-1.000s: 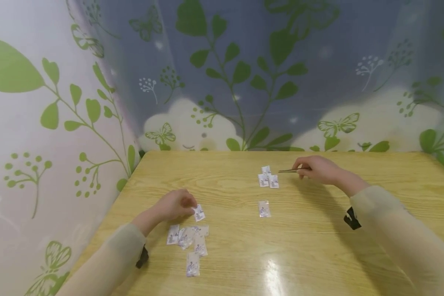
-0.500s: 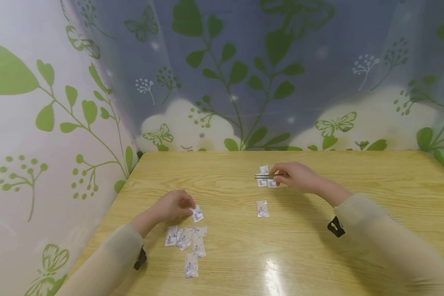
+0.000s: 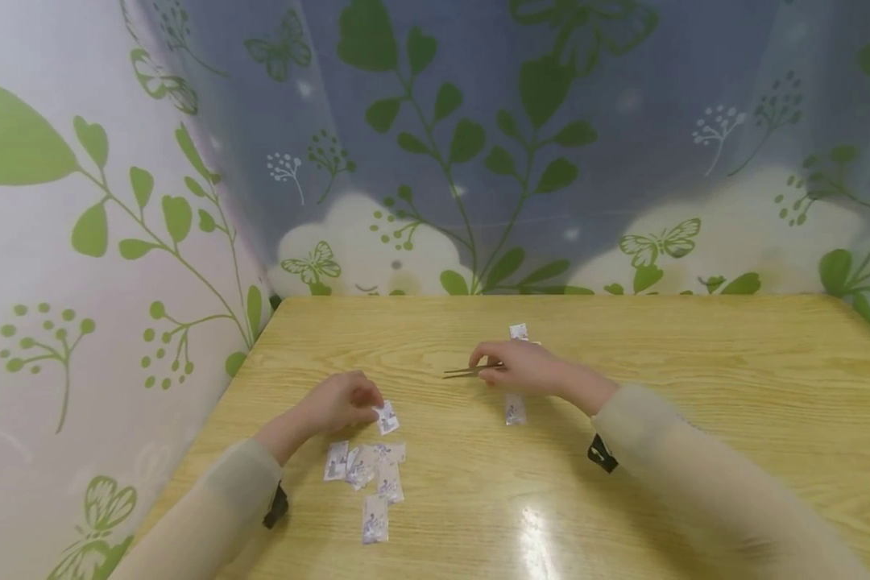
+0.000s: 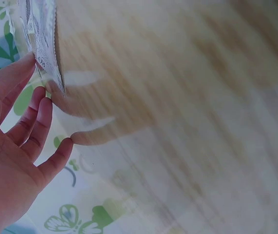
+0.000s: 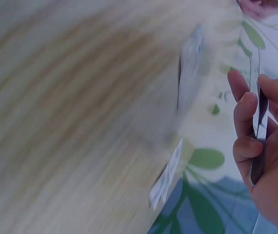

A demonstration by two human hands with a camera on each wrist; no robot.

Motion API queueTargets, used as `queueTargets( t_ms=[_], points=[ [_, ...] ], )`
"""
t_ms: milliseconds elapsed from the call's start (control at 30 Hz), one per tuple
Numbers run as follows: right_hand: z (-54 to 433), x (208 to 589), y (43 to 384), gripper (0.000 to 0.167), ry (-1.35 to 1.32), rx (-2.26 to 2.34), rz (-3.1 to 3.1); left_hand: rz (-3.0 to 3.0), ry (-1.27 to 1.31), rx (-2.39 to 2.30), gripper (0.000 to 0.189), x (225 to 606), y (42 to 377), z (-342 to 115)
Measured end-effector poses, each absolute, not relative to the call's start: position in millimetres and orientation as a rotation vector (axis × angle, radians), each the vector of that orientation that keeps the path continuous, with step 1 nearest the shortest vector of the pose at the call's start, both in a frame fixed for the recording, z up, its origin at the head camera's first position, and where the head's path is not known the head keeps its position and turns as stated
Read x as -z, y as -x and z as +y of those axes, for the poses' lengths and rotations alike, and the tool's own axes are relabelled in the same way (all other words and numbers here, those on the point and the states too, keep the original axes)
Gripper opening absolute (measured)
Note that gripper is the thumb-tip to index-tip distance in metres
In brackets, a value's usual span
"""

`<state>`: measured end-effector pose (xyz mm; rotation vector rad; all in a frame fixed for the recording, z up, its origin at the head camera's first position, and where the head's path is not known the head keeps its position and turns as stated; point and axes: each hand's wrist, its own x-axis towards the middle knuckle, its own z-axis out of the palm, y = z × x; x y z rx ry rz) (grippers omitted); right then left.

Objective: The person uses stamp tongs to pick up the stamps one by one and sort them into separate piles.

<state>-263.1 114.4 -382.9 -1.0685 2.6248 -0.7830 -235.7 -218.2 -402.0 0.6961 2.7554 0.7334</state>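
My left hand [image 3: 343, 403] pinches a small printed packet [image 3: 387, 418] by its corner between thumb and finger, just above the table. In the left wrist view that packet [image 4: 42, 39] shows a serrated edge and a clear-looking wrapper. Metal tweezers [image 3: 471, 371] are held in my right hand [image 3: 529, 367], tips pointing left toward the left hand. In the right wrist view the tweezers' two arms [image 5: 258, 122] stand apart, with nothing between the tips. The right hand passes over the far group of packets [image 3: 518, 330] and hides most of it.
Several similar packets [image 3: 377, 463] lie overlapping in front of the left hand, nearer me. A single packet [image 3: 515, 409] lies partly beneath the right hand. The wooden table [image 3: 623, 515] ends at a patterned curtain [image 3: 435, 161] behind and at the left.
My right hand has moved left with the tweezers, from right of the far packets to across them. The left hand still holds its packet in nearly the same place.
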Motion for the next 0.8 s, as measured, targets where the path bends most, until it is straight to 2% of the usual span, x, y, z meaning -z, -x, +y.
queueTargets(
  t_ms=[467, 800],
  points=[
    [51, 395, 261, 0.018, 1.157, 0.572, 2.679, 2.773, -0.723, -0.719, 0.011, 404, 236, -221],
    [29, 392, 266, 0.016, 1.197, 0.536, 2.655, 2.774, -0.71, -0.713, 0.011, 404, 236, -220]
  ],
)
